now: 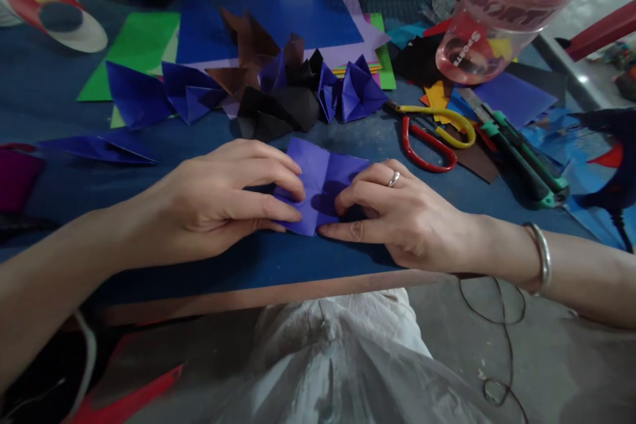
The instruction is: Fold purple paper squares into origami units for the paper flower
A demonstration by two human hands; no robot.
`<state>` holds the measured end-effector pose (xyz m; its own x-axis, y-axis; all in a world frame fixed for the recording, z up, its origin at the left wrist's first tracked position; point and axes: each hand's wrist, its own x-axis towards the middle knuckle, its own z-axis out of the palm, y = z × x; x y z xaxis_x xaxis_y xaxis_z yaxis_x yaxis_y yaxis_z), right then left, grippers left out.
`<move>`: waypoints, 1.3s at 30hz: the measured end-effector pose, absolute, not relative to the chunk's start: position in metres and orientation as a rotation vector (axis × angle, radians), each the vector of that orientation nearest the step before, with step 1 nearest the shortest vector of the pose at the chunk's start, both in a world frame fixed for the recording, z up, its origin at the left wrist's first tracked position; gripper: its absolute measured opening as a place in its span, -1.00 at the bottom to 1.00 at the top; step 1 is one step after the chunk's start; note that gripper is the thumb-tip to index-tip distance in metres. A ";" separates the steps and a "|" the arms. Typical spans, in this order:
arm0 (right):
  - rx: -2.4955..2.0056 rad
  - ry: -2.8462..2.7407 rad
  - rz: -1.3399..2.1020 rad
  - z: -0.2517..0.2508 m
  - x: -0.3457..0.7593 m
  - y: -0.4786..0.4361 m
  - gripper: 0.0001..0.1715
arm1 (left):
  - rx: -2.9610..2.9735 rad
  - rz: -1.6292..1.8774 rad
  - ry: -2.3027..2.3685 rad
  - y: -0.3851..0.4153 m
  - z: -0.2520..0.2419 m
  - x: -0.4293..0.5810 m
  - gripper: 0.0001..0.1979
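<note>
A small purple sheet of paper (pixel 318 175) with crease lines lies near the table's front edge, between my two hands. My left hand (pixel 233 195) grips its left side, fingers on top and the thumb partly hidden below. On the right side, my right hand (pixel 390 209), with a ring on one finger, presses curled fingertips onto the paper and holds its lower edge. Just beyond stand folded purple paper pieces (pixel 360 91) and a folded black paper piece (pixel 281 109). A folded brown piece (pixel 251 40) sits behind them.
Scissors with red and yellow handles (pixel 430 139) and a green utility knife (pixel 527 152) lie to the right. A pink plastic bottle (pixel 511 13) stands behind them, with a dark glue gun (pixel 613 159) at the far right. Blue paper (pixel 268 20) and a tape roll (pixel 54 10) are farther back.
</note>
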<state>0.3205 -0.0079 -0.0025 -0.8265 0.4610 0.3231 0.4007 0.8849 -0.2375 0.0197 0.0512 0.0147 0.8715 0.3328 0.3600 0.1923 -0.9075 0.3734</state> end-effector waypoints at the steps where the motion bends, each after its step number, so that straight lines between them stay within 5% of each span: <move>1: -0.627 -2.690 0.223 -0.002 0.321 -0.008 -0.42 | 2.692 0.605 0.385 0.050 0.015 0.021 -0.71; 10: -0.546 -2.728 0.132 -0.001 0.320 -0.008 -0.48 | 2.550 0.693 0.571 0.042 0.012 0.041 -0.87; 39: -0.552 -2.708 0.234 -0.001 0.320 -0.008 -0.51 | 2.561 0.579 0.899 0.045 0.000 0.051 -0.87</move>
